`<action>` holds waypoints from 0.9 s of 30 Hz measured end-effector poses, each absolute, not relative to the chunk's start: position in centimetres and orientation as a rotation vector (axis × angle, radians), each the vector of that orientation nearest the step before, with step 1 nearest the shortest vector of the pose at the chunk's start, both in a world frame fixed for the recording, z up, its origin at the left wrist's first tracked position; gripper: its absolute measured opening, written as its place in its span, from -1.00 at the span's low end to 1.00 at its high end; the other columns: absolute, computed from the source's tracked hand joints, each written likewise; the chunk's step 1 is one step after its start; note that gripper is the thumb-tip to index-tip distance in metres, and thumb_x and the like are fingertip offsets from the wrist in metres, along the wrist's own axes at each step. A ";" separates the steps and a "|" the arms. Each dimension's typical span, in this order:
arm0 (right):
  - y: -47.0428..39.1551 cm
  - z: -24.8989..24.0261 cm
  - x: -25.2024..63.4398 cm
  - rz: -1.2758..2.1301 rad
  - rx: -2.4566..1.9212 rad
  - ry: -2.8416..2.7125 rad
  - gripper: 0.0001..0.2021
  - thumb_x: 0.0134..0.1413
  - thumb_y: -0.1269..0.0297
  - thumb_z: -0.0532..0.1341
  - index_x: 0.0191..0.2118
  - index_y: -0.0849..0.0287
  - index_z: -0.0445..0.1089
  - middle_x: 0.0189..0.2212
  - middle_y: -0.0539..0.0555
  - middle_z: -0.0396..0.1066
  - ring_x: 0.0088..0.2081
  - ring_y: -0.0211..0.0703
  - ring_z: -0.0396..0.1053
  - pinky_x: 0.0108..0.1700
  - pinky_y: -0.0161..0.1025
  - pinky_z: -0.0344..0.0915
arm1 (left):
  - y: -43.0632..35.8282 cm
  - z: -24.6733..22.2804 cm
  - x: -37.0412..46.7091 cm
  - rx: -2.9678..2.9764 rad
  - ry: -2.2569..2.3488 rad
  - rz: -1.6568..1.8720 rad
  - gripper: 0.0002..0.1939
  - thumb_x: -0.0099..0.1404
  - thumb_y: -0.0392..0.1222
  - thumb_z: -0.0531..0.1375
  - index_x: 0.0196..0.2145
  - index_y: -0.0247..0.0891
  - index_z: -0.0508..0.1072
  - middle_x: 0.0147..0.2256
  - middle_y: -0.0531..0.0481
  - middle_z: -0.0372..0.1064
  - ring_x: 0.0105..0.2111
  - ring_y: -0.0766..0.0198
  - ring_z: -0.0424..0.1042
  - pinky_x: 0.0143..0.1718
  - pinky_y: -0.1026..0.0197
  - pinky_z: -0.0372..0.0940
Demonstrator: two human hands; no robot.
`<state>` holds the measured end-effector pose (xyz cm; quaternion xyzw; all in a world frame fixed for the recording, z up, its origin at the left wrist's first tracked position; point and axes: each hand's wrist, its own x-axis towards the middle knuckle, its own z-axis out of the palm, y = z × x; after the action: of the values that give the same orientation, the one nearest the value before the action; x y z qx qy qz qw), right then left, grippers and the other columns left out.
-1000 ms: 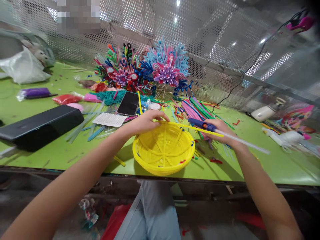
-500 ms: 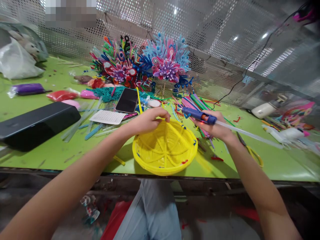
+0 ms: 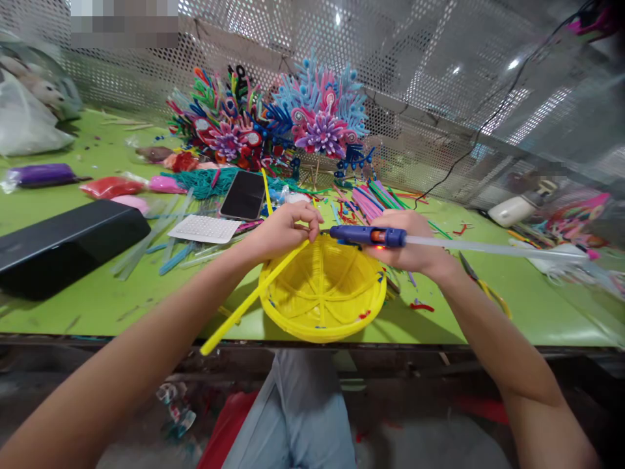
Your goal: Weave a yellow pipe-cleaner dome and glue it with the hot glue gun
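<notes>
A round yellow basket (image 3: 319, 296) rests at the front edge of the green table, its ribbed inside facing up. At its far left rim, my left hand (image 3: 288, 228) pinches a yellow strip (image 3: 244, 305), which slants down across the rim to the lower left. My right hand (image 3: 410, 241) is wrapped round a blue glue gun (image 3: 368, 235) with a red light. The gun's tip points left, close to my left fingertips, over the far rim. A long clear glue stick (image 3: 488, 247) sticks out of its back end.
Left of the basket are a black box (image 3: 68, 244), a phone (image 3: 243, 195) and a white bead sheet (image 3: 204, 228). Colourful fuzzy flower pieces (image 3: 325, 133) stand behind. Fuzzy sticks (image 3: 368, 203) and scissors (image 3: 483, 284) are at the right.
My right hand has brought the glue gun left, its tip now by my left fingers. The yellow strip, blurred towards the right before, now slants to the lower left.
</notes>
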<state>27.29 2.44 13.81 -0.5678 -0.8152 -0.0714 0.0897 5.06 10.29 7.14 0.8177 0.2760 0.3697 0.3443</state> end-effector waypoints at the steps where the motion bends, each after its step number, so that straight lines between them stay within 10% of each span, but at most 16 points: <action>1: 2.5 14.0 27.0 -0.215 -1.705 -2.437 -0.81 -0.14 0.20 0.20 -0.60 0.13 0.24 -0.56 0.03 0.34 -0.43 -0.18 0.26 -0.40 -0.26 0.03 | 10.3 7.2 5.1 2.120 0.719 0.959 -0.87 -0.06 -0.37 0.06 -0.66 -0.30 0.36 -0.29 -0.05 0.42 -0.13 0.17 0.41 0.06 0.05 0.26; 27: 1.8 15.2 25.0 -0.361 -2.082 -2.318 -0.82 -0.12 0.18 0.23 -0.58 0.14 0.33 -0.58 0.04 0.32 -0.48 -0.18 0.22 -0.41 -0.24 -0.04 | 10.3 7.4 5.1 2.122 0.841 0.856 -0.86 -0.03 -0.41 0.05 -0.62 -0.30 0.37 -0.49 0.04 0.38 -0.23 0.22 0.43 -0.01 0.11 0.27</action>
<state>24.97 1.78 15.19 -0.6638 -0.7390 -0.1150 0.0026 5.06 10.34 7.41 0.8171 0.3237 0.3297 0.3447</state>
